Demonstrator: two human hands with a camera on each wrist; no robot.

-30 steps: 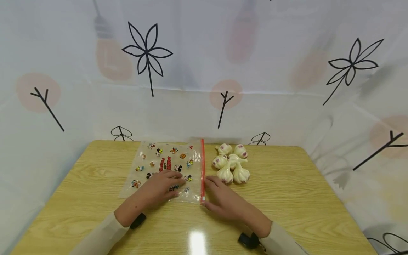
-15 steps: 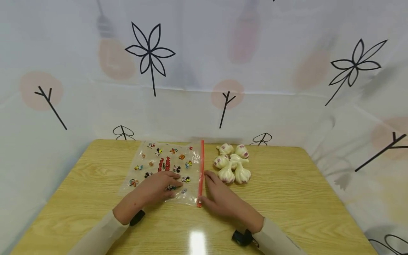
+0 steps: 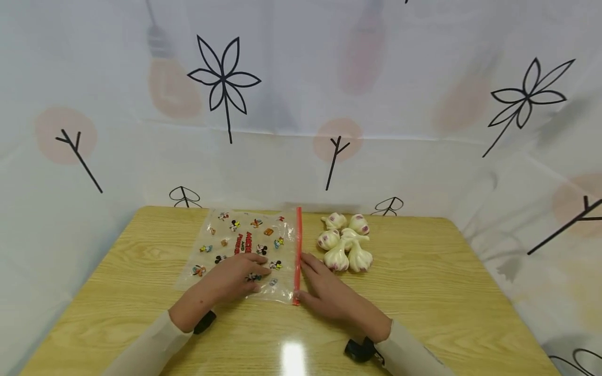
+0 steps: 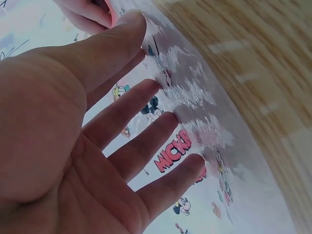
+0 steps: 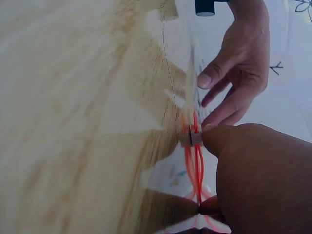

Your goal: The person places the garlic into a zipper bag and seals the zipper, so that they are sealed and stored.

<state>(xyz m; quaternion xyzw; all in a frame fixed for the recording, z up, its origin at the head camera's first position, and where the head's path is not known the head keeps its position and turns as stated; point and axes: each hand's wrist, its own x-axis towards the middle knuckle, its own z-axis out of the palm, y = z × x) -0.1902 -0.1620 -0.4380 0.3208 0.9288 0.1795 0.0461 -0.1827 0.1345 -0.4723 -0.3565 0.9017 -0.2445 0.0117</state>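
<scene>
A clear zip bag printed with cartoon figures lies flat on the table, its red zip strip facing right. Spread fingers of my left hand rest on the bag's near half; in the left wrist view their tips touch the plastic. At the near part of the strip is my right hand, thumb and fingertips against the red edge and apart from each other. The right wrist view has the thumb beside a pale slider on the strip. Several garlic bulbs lie just right of the bag.
The wooden table extends around the bag and the garlic. A white patterned cloth hangs behind it and at both sides. Each wrist carries a black camera mount, such as the right one.
My right hand has shifted slightly left with the near end of the red strip, which slants a little more. My left hand stays on the bag. The head view has drifted slightly.
</scene>
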